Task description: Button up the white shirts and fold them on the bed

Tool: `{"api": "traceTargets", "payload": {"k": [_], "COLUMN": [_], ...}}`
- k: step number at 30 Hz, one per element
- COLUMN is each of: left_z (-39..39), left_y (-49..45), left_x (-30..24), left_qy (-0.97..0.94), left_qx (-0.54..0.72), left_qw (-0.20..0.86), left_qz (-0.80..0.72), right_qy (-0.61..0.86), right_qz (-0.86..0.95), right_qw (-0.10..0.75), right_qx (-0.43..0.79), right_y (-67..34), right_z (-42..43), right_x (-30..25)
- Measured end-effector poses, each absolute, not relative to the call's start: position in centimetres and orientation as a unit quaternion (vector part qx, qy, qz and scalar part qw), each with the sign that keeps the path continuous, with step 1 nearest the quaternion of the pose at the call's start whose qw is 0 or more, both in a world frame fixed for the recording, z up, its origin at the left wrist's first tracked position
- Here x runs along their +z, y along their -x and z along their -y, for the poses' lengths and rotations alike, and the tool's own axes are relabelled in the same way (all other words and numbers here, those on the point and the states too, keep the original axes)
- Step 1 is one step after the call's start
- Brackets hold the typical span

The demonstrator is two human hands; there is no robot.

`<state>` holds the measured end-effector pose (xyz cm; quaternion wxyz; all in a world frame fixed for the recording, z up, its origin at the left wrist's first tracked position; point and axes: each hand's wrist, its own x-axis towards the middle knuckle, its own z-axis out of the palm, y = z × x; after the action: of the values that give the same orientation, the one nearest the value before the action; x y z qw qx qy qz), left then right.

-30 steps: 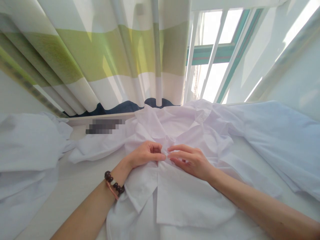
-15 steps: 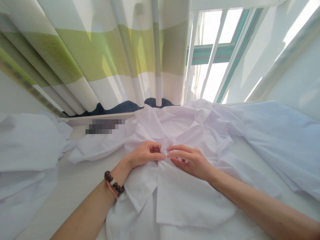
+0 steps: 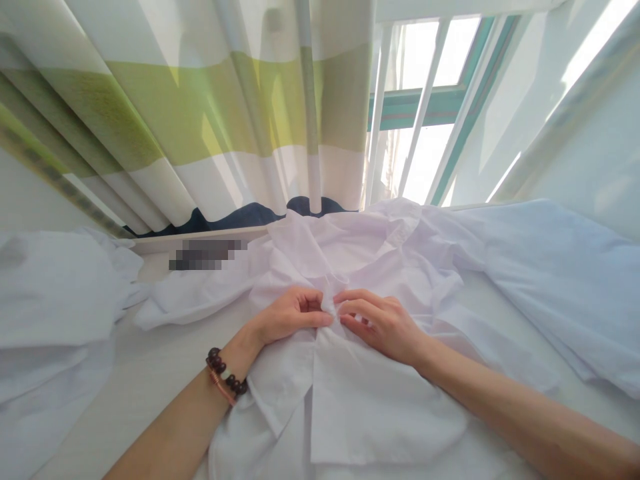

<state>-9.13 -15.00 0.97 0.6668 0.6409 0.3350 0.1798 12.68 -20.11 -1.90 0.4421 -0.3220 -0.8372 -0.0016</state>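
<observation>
A white collared garment, like a shirt or lab coat (image 3: 380, 407), lies spread out with its collar toward the curtain and its front edges meeting in the middle. My left hand (image 3: 293, 312), with a dark bead bracelet (image 3: 227, 373) at the wrist, pinches the front edge between thumb and curled fingers. Close against it from the other side, my right hand (image 3: 383, 323) has bent fingers whose tips grip the same strip of cloth. Any button between the fingertips is too small to make out.
More white cloth lies in a heap (image 3: 55, 293) at the left, and bluish-white cloth (image 3: 560, 267) at the right. A green-and-white curtain (image 3: 200, 113) hangs behind. White bars (image 3: 425, 100) cross the window. A blurred-out dark item (image 3: 207, 255) rests near the back edge.
The right fingers have bent a little more at the cloth edge. Both hands stay at the same spot on the garment, and the view has shifted slightly.
</observation>
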Motion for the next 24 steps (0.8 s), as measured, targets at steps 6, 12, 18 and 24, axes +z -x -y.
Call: {"api": "traceTargets", "payload": {"k": [6,12,18,24], "left_z": [15.17,15.00,14.93,15.04], "left_y": [8.91,9.00,9.01,8.87], "left_x": [1.00,0.97,0.94,0.87], "left_qy": [-0.609,-0.607,-0.614,-0.630], "left_qx": [0.191,0.186,0.184,0.187], "left_qw": [0.707,0.713,0.703,0.686], "left_qz": [-0.304,-0.298,-0.308,-0.314], "right_qy": [0.314,0.316,0.334,0.322], "right_qz": [0.840,0.842,0.836,0.835], "right_qw": [0.443,0.437,0.435,0.447], "right_qx": [-0.007,0.001,0.013,0.006], "right_y": [-12.70,-12.72,-12.63,-12.75], "right_z": [20.19,20.20,20.26,20.13], "right_x": [-1.88,-1.98,-1.90,-1.91]}}
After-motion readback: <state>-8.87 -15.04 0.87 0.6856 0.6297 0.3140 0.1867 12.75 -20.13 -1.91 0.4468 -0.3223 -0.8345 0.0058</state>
